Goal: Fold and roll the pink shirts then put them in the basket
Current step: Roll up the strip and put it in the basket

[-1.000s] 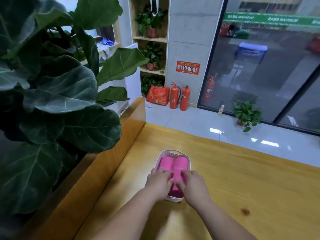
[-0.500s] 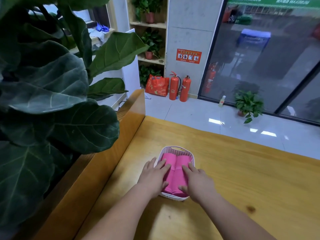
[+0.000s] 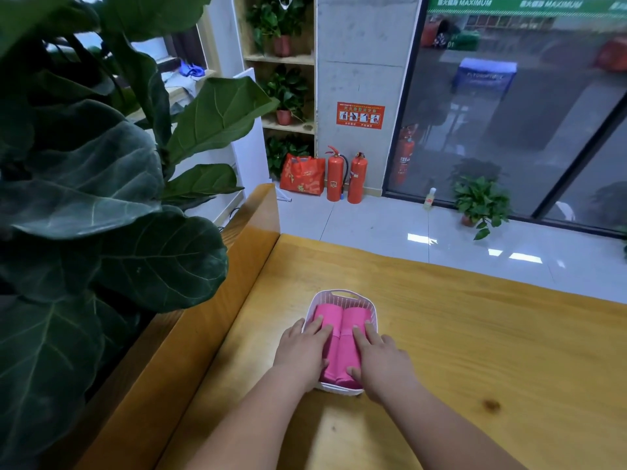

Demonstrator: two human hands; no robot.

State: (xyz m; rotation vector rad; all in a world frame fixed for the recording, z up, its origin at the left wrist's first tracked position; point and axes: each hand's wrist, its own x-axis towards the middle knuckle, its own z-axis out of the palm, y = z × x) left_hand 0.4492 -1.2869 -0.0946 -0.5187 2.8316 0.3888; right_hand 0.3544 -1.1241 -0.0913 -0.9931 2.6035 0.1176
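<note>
A small white slatted basket (image 3: 342,295) stands on the wooden table near its left side. Two rolled pink shirts (image 3: 340,318) lie side by side inside it, filling it. My left hand (image 3: 303,349) lies flat on the left roll with straight fingers, its outer fingers over the basket's left rim. My right hand (image 3: 381,356) presses flat on the right roll, fingers straight and pointing away from me, thumb at the near end of the roll. The near parts of both rolls are hidden under my hands.
The wooden table (image 3: 475,334) stretches to the right. A raised wooden ledge (image 3: 217,286) runs along its left edge, with a large-leafed plant (image 3: 101,198) overhanging it. Beyond the far edge are tiled floor, two fire extinguishers (image 3: 346,178) and a potted plant (image 3: 480,201).
My curled fingers have straightened and both hands now lie flat on the rolls. The basket sits lower in view as my head tilted up.
</note>
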